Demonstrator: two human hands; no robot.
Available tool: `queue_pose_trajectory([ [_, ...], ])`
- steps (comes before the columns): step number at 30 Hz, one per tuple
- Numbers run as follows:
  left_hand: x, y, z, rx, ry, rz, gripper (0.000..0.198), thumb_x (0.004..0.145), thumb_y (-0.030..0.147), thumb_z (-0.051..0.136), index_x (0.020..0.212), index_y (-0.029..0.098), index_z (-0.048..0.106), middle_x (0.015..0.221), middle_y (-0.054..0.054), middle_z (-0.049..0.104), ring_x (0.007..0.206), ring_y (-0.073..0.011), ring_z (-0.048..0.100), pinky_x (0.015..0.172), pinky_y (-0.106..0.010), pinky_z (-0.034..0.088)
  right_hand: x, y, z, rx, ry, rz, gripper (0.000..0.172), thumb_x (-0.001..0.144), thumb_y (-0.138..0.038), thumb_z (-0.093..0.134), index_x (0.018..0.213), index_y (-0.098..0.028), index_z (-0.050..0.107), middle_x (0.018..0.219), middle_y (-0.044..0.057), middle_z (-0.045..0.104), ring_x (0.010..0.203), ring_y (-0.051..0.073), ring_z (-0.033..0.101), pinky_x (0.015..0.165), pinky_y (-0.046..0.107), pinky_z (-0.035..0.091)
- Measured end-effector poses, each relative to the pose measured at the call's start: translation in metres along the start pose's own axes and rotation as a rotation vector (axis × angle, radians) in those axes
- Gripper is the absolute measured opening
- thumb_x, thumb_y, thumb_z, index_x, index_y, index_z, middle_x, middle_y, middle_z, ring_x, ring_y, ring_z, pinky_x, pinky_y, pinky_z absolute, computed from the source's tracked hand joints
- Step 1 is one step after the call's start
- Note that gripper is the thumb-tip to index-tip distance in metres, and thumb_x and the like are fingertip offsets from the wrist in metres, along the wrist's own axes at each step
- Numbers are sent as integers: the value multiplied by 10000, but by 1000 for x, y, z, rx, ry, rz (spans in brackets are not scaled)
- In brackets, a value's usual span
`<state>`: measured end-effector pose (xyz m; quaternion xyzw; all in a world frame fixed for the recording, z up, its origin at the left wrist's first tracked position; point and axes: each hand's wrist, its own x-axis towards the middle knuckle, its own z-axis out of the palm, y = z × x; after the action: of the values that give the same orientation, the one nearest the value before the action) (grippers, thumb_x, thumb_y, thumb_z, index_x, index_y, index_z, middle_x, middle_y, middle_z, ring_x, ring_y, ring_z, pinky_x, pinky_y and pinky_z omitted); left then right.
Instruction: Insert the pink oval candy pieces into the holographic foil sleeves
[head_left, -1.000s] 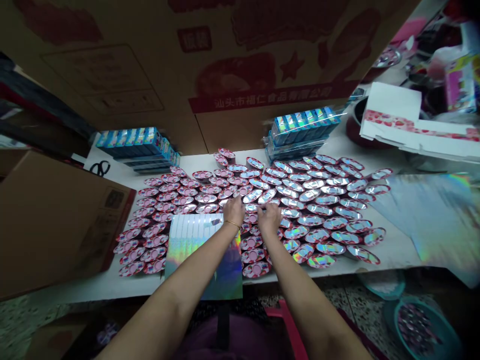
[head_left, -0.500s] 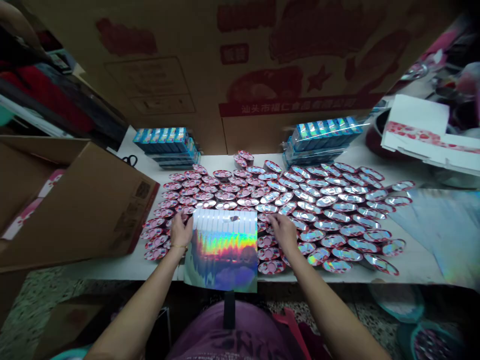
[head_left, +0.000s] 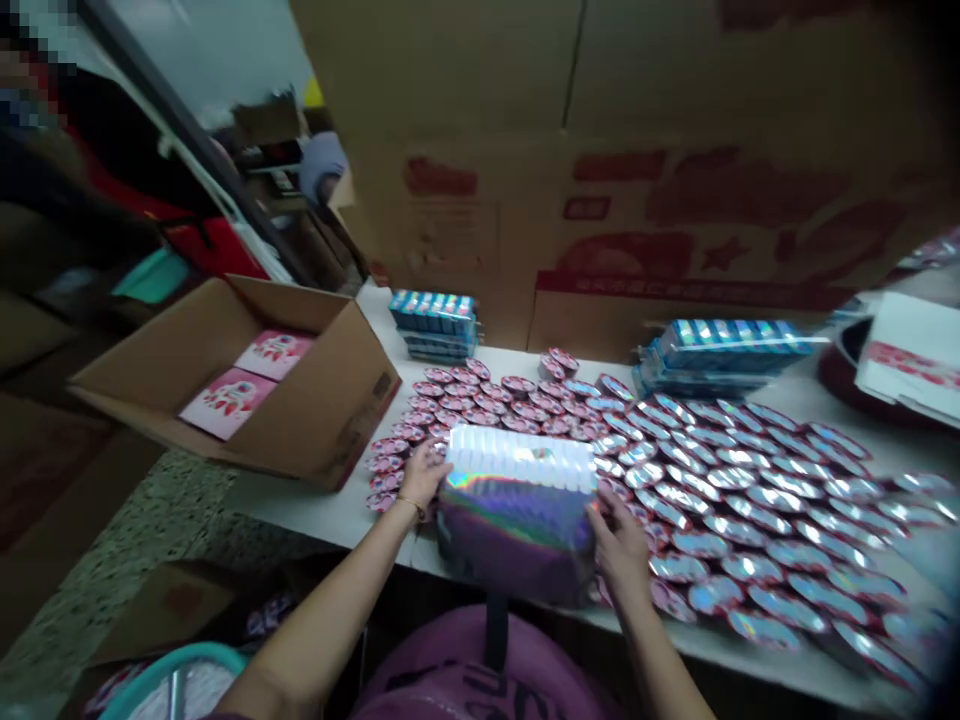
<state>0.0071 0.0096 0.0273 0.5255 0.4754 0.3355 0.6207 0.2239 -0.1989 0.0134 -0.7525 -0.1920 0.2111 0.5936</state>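
A shiny, rainbow-sheened silver pack (head_left: pixel 517 510) with a row of white ridges along its far side is held at the table's near edge, over the front of my body. My left hand (head_left: pixel 426 474) grips its left side, fingers curled at the corner. On the opposite side my right hand (head_left: pixel 621 540) has its thumb and fingers closed on the edge. Whether the pack is a box or folded sheets, I cannot tell. Around and beyond it stand many small oval foil-topped containers (head_left: pixel 705 545) with red rims; those at the left have pink tops.
To the left, an open cardboard carton (head_left: pixel 352 400) holds pink-and-white boxes (head_left: pixel 229 403) with strawberry pictures. Wrapped stacks of blue boxes (head_left: pixel 433 315) stand against a large carton (head_left: pixel 517 240) at the back. A teal tub (head_left: pixel 225 655) is at lower left.
My view has swung to the left, showing the inside of the open carton. The shiny pack now tilts between my hands, where before it lay flatter. My right hand has come nearer its front.
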Motion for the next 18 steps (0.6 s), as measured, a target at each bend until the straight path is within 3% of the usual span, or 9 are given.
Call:
queue_pose_trajectory([
  [3,-13,16,-3,-191,-67,-13,603,557,265,669,1114,182,454,697,30,559,568,-86,526,540,-200,401,-5,-17,-3,247,-90,115,700,601,-422,656,1240,-230,444,877,38,643,734,176,611,651,284,493],
  [6,-22,38,-4,-240,-96,0,446,602,340,653,992,144,556,693,5,579,558,-78,513,545,-200,390,-4,-38,-7,265,-169,210,580,571,-434,675,1108,-240,574,1050,60,622,914,223,599,672,270,516],
  [9,-31,64,-9,-107,-159,49,389,629,380,640,926,129,623,719,-18,605,582,-90,514,564,-213,397,0,-66,-12,182,-243,280,562,509,-453,702,1018,-224,642,1099,69,609,949,281,589,639,298,540],
  [13,-44,96,-21,194,-200,309,478,557,287,718,1013,174,633,910,-41,633,818,-163,555,757,-267,420,2,-98,-15,43,-227,147,646,474,-438,721,1072,-217,619,1106,53,607,1006,294,557,694,303,536],
  [18,-60,114,-26,406,-98,541,295,652,281,656,926,169,671,831,-49,618,777,-159,552,755,-274,422,9,-103,-24,-99,-245,-96,571,519,-457,690,1022,-190,643,1060,52,629,1051,276,520,889,354,435],
])
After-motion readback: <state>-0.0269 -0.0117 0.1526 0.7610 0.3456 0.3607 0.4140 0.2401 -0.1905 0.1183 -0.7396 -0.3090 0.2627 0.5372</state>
